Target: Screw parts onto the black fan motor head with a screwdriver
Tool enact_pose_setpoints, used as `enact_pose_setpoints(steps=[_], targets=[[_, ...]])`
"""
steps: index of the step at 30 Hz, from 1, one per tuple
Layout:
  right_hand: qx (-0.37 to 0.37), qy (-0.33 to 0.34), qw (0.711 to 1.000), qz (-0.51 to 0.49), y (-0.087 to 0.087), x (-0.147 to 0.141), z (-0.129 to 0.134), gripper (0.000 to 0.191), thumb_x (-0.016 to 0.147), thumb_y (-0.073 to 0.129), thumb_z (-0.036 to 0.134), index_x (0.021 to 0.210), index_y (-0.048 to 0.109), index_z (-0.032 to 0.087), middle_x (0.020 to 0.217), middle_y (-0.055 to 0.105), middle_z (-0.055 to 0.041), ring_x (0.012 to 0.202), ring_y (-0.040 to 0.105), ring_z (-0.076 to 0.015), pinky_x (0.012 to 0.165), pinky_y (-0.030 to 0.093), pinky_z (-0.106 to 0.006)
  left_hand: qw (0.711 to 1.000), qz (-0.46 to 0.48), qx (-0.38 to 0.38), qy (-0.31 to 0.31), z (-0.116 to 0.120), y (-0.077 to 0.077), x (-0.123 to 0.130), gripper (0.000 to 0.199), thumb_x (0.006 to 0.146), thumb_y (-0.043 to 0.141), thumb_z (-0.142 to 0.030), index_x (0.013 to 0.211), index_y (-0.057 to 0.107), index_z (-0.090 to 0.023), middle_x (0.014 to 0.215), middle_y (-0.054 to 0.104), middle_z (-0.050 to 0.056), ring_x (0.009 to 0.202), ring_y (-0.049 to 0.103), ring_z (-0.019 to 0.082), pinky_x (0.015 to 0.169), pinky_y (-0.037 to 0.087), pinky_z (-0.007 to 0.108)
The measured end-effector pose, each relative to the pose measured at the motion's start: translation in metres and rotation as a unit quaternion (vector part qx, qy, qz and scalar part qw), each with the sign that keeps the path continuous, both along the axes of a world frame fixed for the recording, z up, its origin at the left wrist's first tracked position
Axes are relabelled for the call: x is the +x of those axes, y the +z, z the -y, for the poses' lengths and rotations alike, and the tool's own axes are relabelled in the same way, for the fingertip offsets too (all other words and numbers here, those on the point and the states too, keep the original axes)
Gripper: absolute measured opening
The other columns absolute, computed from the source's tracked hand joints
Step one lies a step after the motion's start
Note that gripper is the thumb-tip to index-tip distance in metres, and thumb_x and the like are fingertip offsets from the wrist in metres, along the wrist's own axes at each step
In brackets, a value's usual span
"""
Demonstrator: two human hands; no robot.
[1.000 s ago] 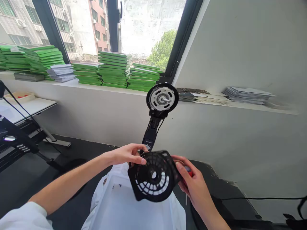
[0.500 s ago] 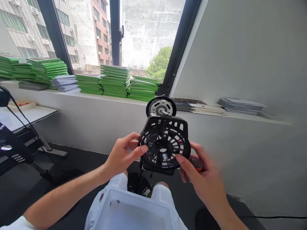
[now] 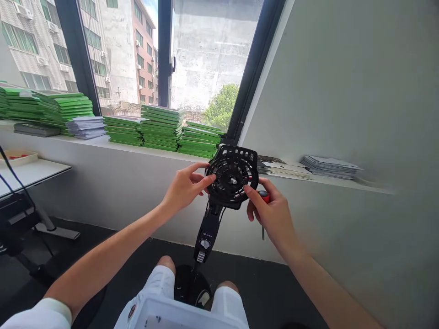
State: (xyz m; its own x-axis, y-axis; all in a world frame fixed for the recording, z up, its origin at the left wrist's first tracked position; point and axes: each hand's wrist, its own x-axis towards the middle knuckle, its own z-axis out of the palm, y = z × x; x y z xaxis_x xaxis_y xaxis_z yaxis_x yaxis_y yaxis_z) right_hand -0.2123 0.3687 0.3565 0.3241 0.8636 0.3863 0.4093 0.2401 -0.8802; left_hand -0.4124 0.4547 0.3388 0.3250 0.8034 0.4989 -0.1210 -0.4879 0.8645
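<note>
A black slotted plastic cover point(image 3: 222, 194) stands upright at the head of a black fan-like stand point(image 3: 208, 233). A metal shaft tip point(image 3: 233, 181) shows through its centre hole. My left hand point(image 3: 188, 185) grips the cover's left edge, thumb on the front. On the right edge, my right hand point(image 3: 269, 201) pinches the cover between thumb and fingers. It also holds a red and black screwdriver point(image 3: 264, 196), whose shank points down below the palm. The motor behind the cover is hidden.
A white tray point(image 3: 192, 315) rests on my lap. The stand's round base point(image 3: 185, 285) is on the floor between my legs. Green stacks point(image 3: 161, 130) and papers point(image 3: 331, 167) lie along the window ledge. A white table point(image 3: 44, 171) is at left.
Both hands have moved the cover up and away, onto the shaft. The round metal motor part seen above it is now hidden behind it. The stand's column has come into view.
</note>
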Motion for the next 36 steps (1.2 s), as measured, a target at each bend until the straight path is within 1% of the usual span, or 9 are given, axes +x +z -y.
enact_pose_setpoints(steps=[6,11,14,17,20,22,25,32,36], targets=[[0.011,-0.034,0.998,0.05,0.002,0.005,-0.016,0.053,0.081,0.067,0.062,0.117,0.058,0.023,0.043,0.05,0.0108,0.034,0.04,-0.009,0.042,0.031,-0.023,0.994,-0.067,0.053,0.075,-0.016,-0.003,0.007,0.042,0.092,0.063,-0.053,0.12,0.061,-0.023,0.065,0.071,-0.003,0.054,0.063,0.013,0.058,0.049,0.023],[0.009,-0.046,0.995,0.093,-0.005,0.011,-0.024,0.069,0.082,0.065,0.064,0.137,0.05,0.025,0.057,0.06,0.0083,0.039,0.045,-0.0104,0.049,0.04,-0.026,0.963,-0.084,0.18,0.184,-0.034,-0.015,0.015,0.027,0.093,0.062,-0.044,0.111,0.063,-0.023,0.072,0.063,-0.003,0.067,0.058,0.013,0.072,0.048,0.026],[0.035,-0.055,0.991,0.117,-0.011,0.016,-0.032,0.066,0.083,0.063,0.065,0.136,0.056,0.025,0.081,0.067,0.0007,0.051,0.05,-0.0106,0.053,0.042,-0.027,0.966,-0.008,0.203,0.162,-0.044,-0.022,0.028,0.029,0.097,0.056,-0.044,0.115,0.062,-0.022,0.103,0.068,0.005,0.094,0.065,0.018,0.087,0.052,0.03],[0.083,-0.084,0.982,0.146,-0.016,0.02,-0.04,0.061,0.085,0.062,0.061,0.136,0.06,0.028,0.109,0.066,-0.0047,0.066,0.051,-0.0113,0.063,0.045,-0.028,0.979,0.063,0.173,0.09,-0.05,-0.028,0.046,0.04,0.102,0.047,-0.045,0.136,0.052,-0.023,0.138,0.06,0.011,0.127,0.058,0.022,0.11,0.045,0.038],[0.044,-0.057,0.992,0.108,-0.02,0.022,-0.045,0.067,0.087,0.059,0.06,0.146,0.052,0.028,0.082,0.061,0.0012,0.06,0.041,-0.0117,0.057,0.04,-0.027,0.985,0.089,0.143,0.023,-0.052,-0.031,0.06,0.056,0.101,0.049,-0.048,0.151,0.036,-0.027,0.154,0.049,0.01,0.143,0.046,0.025,0.121,0.035,0.043],[0.021,-0.047,0.995,0.084,-0.021,0.023,-0.046,0.071,0.086,0.06,0.06,0.148,0.05,0.028,0.072,0.055,0.004,0.057,0.035,-0.011,0.052,0.034,-0.025,0.984,0.1,0.147,0.007,-0.052,-0.033,0.066,0.061,0.1,0.052,-0.05,0.154,0.033,-0.028,0.157,0.046,0.01,0.147,0.042,0.026,0.123,0.034,0.042],[0.025,-0.054,0.995,0.077,-0.022,0.025,-0.047,0.07,0.084,0.062,0.06,0.146,0.053,0.029,0.082,0.061,0.0026,0.056,0.032,-0.0093,0.051,0.031,-0.025,0.978,0.125,0.165,0.018,-0.054,-0.036,0.072,0.059,0.101,0.05,-0.051,0.153,0.035,-0.027,0.156,0.047,0.009,0.147,0.041,0.026,0.123,0.034,0.042],[0.039,-0.062,0.99,0.124,-0.018,0.029,-0.051,0.069,0.086,0.06,0.059,0.146,0.055,0.026,0.082,0.063,0.0006,0.06,0.039,-0.0099,0.062,0.038,-0.028,0.976,0.133,0.162,0.064,-0.055,-0.041,0.076,0.055,0.102,0.047,-0.051,0.152,0.038,-0.029,0.154,0.05,0.008,0.145,0.045,0.025,0.122,0.036,0.041],[0.031,-0.038,0.992,0.113,-0.018,0.029,-0.053,0.068,0.087,0.06,0.058,0.147,0.054,0.027,0.077,0.061,0.002,0.056,0.037,-0.009,0.058,0.038,-0.027,0.975,0.133,0.16,0.084,-0.056,-0.042,0.075,0.054,0.103,0.045,-0.052,0.152,0.041,-0.028,0.153,0.053,0.008,0.143,0.047,0.026,0.12,0.037,0.041]])
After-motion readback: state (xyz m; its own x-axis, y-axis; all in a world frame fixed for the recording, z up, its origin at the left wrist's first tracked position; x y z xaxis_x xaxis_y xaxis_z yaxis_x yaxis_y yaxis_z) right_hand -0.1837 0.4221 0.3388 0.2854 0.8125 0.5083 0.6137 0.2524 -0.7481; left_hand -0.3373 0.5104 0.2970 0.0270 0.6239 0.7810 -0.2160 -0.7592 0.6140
